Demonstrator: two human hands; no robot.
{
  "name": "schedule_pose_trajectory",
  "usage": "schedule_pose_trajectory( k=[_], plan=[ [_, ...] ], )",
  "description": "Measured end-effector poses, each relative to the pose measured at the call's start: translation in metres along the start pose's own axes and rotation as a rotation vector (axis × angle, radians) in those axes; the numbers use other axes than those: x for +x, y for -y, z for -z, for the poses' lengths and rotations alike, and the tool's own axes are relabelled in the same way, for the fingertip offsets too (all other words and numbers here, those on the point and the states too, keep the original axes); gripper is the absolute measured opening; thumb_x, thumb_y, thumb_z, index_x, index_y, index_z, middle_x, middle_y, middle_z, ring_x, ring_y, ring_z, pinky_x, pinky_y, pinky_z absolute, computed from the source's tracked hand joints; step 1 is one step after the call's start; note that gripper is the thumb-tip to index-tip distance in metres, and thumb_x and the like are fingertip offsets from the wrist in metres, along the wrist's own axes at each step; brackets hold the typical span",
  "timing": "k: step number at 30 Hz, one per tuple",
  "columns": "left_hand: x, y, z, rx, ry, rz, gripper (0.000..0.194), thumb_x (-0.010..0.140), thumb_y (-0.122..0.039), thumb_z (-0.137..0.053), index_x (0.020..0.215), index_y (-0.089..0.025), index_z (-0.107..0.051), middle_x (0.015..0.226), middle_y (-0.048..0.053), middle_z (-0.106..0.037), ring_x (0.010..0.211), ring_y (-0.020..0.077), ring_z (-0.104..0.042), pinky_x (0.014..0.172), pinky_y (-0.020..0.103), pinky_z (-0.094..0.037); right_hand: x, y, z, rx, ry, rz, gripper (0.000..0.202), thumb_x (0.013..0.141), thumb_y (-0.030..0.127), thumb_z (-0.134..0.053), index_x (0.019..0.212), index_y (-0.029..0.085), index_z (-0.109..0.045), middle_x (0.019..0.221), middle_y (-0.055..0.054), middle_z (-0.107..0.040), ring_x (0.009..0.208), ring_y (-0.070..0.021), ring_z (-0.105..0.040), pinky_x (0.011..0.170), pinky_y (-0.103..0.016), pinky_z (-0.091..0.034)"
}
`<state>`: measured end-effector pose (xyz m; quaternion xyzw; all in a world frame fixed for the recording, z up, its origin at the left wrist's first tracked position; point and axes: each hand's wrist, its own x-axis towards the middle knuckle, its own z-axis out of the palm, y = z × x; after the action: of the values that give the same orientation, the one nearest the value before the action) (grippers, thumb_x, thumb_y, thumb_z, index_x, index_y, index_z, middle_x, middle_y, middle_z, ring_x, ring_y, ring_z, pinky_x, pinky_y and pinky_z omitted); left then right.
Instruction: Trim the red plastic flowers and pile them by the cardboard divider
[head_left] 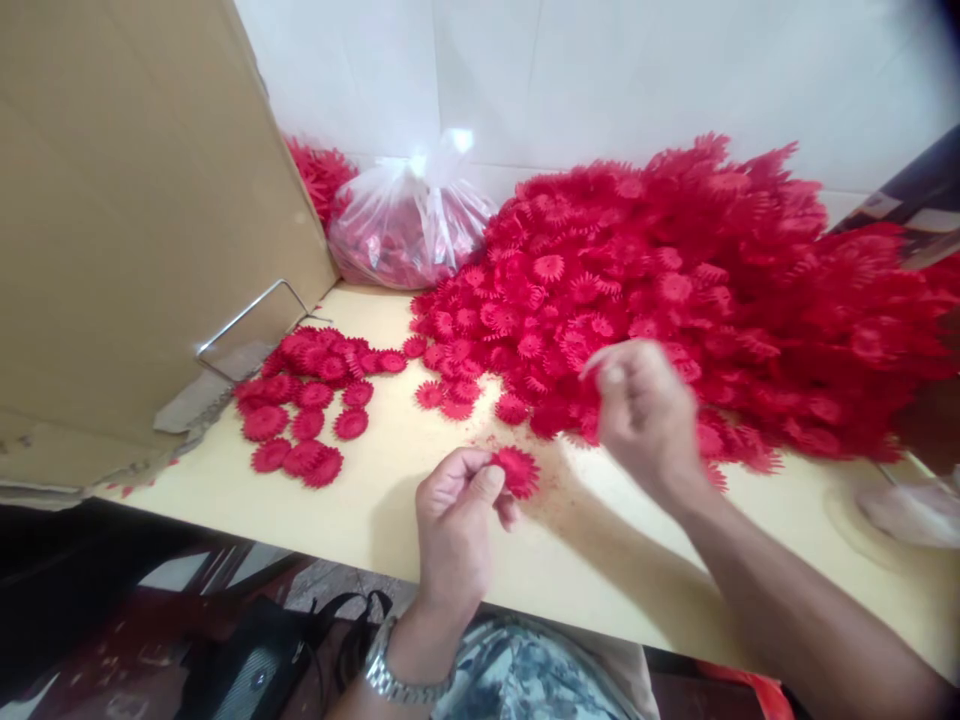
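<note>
Wristwatch point(405, 672) foremost, your left hand point(459, 515) pinches one red flower point(519, 472) by its left edge over the table point(225, 490), nearer you and leftward of your curled right hand point(645, 410), whose blurred hold I cannot tell.

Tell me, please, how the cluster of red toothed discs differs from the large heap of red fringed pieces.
The cluster of red toothed discs is far smaller than the heap of red fringed pieces. The cluster lies low; the heap rises high. The cluster shows gaps between some discs; the heap is densely piled. Both are red and toothed.
</note>
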<state>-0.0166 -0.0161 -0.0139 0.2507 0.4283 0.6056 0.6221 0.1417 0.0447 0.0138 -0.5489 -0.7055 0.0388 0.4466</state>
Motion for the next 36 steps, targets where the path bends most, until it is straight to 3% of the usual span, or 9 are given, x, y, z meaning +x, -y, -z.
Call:
schedule_pose_trajectory(
  k=[2, 7, 10, 12, 14, 17, 22, 31, 36],
  plan=[
    [0.000, 0.000, 0.005, 0.011, 0.003, -0.005, 0.011, 0.069, -0.022, -0.068, 0.067, -0.014, -0.060, 0.050, -0.003, -0.058, 0.042, 0.0086, -0.052, 0.042, 0.020, -0.041, 0.021, -0.019, 0.014, -0.131, -0.097, -0.050, 0.012, 0.088, 0.020, -0.042, 0.079, 0.021, -0.049, 0.066, -0.004, -0.052, 0.058, -0.0152, -0.046, 0.054, -0.029, -0.035],
    [0.000, 0.002, 0.009, 0.017, 0.070, 0.021, 0.012, 0.073, -0.025, -0.065, 0.079, -0.014, -0.064, 0.056, 0.000, -0.063, 0.047, 0.0107, -0.056, 0.048, 0.023, -0.044, 0.039, -0.029, 0.026, -0.194, 0.006, 0.154, 0.009, 0.084, 0.022, -0.052, 0.083, 0.023, -0.061, 0.091, -0.010, -0.062, 0.090, -0.0254, -0.053, 0.079, -0.040, -0.039],
    [0.001, 0.002, 0.008, 0.028, 0.089, 0.021, 0.013, 0.074, -0.025, -0.064, 0.082, -0.014, -0.065, 0.061, 0.001, -0.065, 0.050, 0.0109, -0.057, 0.051, 0.024, -0.045, 0.015, -0.001, 0.017, 0.169, 0.261, 0.063, 0.016, 0.082, 0.032, -0.059, 0.094, 0.021, -0.063, 0.091, -0.008, -0.063, 0.085, -0.0220, -0.058, 0.071, -0.035, -0.046],
    [0.001, 0.003, 0.006, 0.034, 0.106, 0.007, 0.014, 0.075, -0.026, -0.063, 0.084, -0.014, -0.065, 0.064, 0.002, -0.066, 0.052, 0.0115, -0.057, 0.053, 0.025, -0.047, -0.004, 0.019, 0.006, 0.480, 0.557, -0.085, 0.020, 0.080, 0.036, -0.061, 0.093, 0.020, -0.061, 0.080, -0.004, -0.063, 0.072, -0.0170, -0.060, 0.062, -0.031, -0.048],
    [-0.001, 0.005, 0.004, 0.045, 0.108, -0.023, 0.014, 0.076, -0.026, -0.063, 0.085, -0.015, -0.065, 0.066, 0.002, -0.066, 0.054, 0.0120, -0.058, 0.054, 0.025, -0.048, -0.019, 0.031, -0.004, 0.751, 0.732, -0.251, 0.019, 0.082, 0.038, -0.058, 0.085, 0.018, -0.057, 0.064, 0.001, -0.060, 0.058, -0.0129, -0.058, 0.055, -0.027, -0.047],
    [-0.005, 0.007, 0.002, 0.082, 0.094, -0.056, 0.015, 0.078, -0.026, -0.061, 0.087, -0.014, -0.064, 0.069, 0.002, -0.065, 0.058, 0.0121, -0.060, 0.057, 0.025, -0.048, -0.028, 0.035, -0.015, 0.926, 0.685, -0.429, 0.022, 0.081, 0.038, -0.060, 0.075, 0.017, -0.054, 0.052, 0.005, -0.054, 0.047, -0.0101, -0.053, 0.049, -0.025, -0.044],
    [-0.005, 0.007, 0.005, 0.101, 0.024, -0.128, 0.021, 0.077, -0.025, -0.063, 0.095, -0.018, -0.053, 0.079, 0.001, -0.062, 0.059, 0.0110, -0.060, 0.057, 0.025, -0.049, -0.030, 0.027, -0.020, 0.894, 0.480, -0.522, 0.023, 0.069, 0.034, -0.071, 0.069, 0.017, -0.056, 0.057, 0.003, -0.059, 0.051, -0.0108, -0.054, 0.051, -0.025, -0.044],
    [-0.002, 0.008, 0.010, 0.184, 0.055, -0.056, 0.019, 0.079, -0.033, -0.059, 0.088, -0.016, -0.057, 0.068, 0.001, -0.060, 0.056, 0.0113, -0.057, 0.055, 0.024, -0.045, -0.037, 0.022, -0.018, 0.665, 0.557, -0.385, 0.032, 0.084, 0.040, -0.052, 0.062, 0.017, -0.048, 0.055, 0.003, -0.050, 0.052, -0.0096, -0.046, 0.050, -0.023, -0.037],
    [-0.002, 0.007, 0.007, 0.236, 0.150, 0.011, 0.022, 0.081, -0.035, -0.057, 0.090, -0.015, -0.059, 0.063, -0.001, -0.059, 0.056, 0.0108, -0.055, 0.054, 0.022, -0.043, -0.039, 0.024, -0.018, 0.621, 0.636, -0.365, 0.038, 0.090, 0.042, -0.041, 0.063, 0.017, -0.048, 0.053, 0.002, -0.055, 0.051, -0.0103, -0.051, 0.051, -0.023, -0.039]
  ],
)
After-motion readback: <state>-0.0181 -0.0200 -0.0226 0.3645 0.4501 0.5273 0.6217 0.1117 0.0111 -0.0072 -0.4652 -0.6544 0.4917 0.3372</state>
